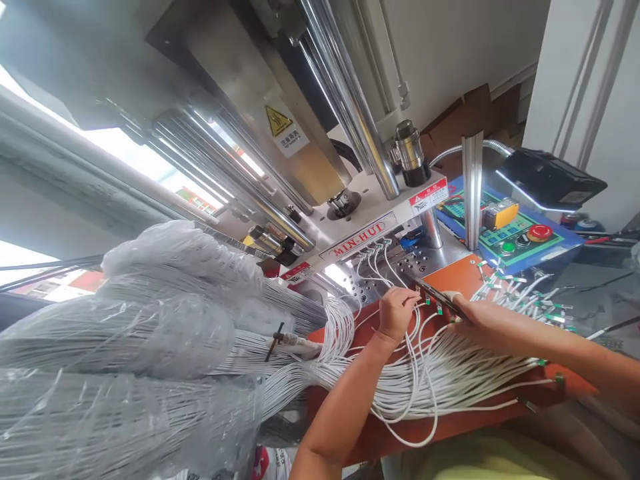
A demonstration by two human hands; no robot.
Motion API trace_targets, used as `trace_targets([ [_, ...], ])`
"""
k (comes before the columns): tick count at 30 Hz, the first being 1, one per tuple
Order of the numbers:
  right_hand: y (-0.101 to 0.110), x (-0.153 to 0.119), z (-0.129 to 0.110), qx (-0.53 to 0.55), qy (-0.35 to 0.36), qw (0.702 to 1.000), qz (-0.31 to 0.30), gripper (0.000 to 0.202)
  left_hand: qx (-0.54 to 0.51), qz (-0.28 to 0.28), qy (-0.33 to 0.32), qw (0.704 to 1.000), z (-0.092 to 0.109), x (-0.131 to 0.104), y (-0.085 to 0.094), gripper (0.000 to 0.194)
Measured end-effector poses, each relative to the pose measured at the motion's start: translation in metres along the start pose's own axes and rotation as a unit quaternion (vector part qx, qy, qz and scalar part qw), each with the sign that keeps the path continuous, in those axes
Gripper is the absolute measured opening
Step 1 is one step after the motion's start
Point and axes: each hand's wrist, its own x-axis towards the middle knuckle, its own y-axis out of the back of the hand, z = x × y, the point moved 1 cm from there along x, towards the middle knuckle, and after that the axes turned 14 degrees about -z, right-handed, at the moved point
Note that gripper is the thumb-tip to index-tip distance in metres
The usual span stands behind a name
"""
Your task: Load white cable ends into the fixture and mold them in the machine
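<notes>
My right hand (473, 313) grips a dark, flat metal bar (443, 298) held at a slant above the orange-brown work surface. Close to the bar's far end is my left hand (396, 312), its thumb and fingers pinched together; what they hold is too small to make out. White cables (445, 373) fan out beneath both hands, and green connector boards (439, 310) on some cable ends hang by the bar. Under the press plate, several more cable ends (373, 250) lie side by side in the machine.
The press (365, 230) stands ahead with metal columns. At right are a blue control box (555, 250) with a red button and a black lamp (555, 177). Plastic-wrapped cable bundles (125, 340) fill the left. Orange-brown board (450, 273) carries the loose cables.
</notes>
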Motion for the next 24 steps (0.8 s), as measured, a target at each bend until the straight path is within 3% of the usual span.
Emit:
trace_targets([
  [4,-0.006,-0.012,-0.003,-0.132,-0.086,0.987,-0.04,0.04,0.02,-0.027,0.023,0.999,0.015,0.0,-0.006,0.008],
  [8,-0.015,-0.009,-0.009,-0.237,-0.144,0.959,-0.053,0.04,0.039,-0.061,0.027,0.997,0.02,0.003,-0.012,0.011],
  [12,-0.014,-0.001,-0.01,-0.299,-0.15,0.941,-0.048,0.036,0.05,-0.081,0.014,0.995,0.018,0.007,-0.013,0.013],
  [15,-0.007,-0.003,-0.002,-0.299,-0.135,0.944,-0.041,0.042,0.032,-0.063,0.005,0.997,0.026,0.0,0.0,0.023],
  [18,0.009,0.0,0.007,-0.289,-0.114,0.95,-0.019,0.054,-0.025,0.008,0.01,1.0,0.034,-0.016,0.032,0.01],
  [20,0.027,0.017,0.007,-0.29,-0.1,0.951,0.03,0.059,-0.094,0.094,0.05,0.99,0.03,-0.026,0.059,0.016],
  [22,0.047,0.053,0.002,-0.294,-0.061,0.95,0.089,0.054,-0.203,0.205,0.131,0.949,0.014,-0.033,0.081,0.024],
  [24,0.065,0.102,-0.009,-0.311,0.009,0.939,0.149,0.045,-0.348,0.274,0.207,0.872,-0.01,-0.032,0.089,0.035],
])
